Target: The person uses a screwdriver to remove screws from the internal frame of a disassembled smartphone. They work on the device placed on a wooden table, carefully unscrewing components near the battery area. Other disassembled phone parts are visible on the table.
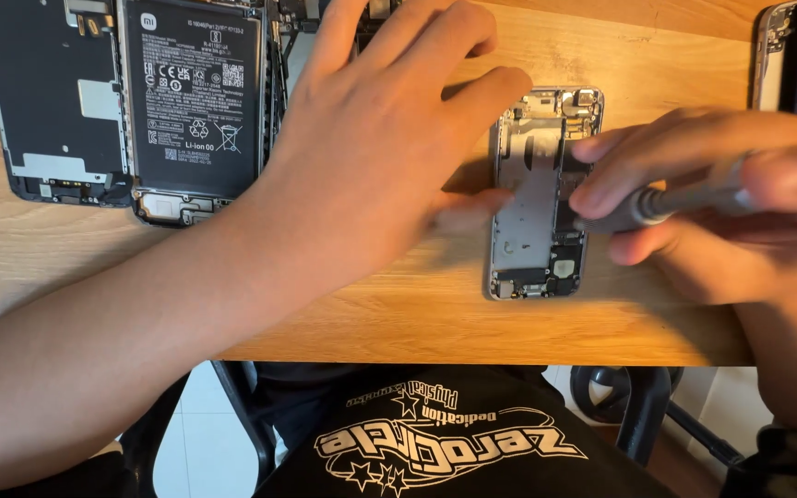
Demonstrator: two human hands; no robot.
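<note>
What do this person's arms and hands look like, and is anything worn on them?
Both are bare: the left hand and right hand have no gloves, rings or watch in view, and no sleeves cover the forearms. Below the wooden table a black shirt with a white star-and-lettering print shows.

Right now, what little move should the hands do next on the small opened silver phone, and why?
Probably press the grey metal screwdriver tip straight down and turn: the right hand aims it at the small opened silver phone's right side, while the left hand steadies the frame.
</note>
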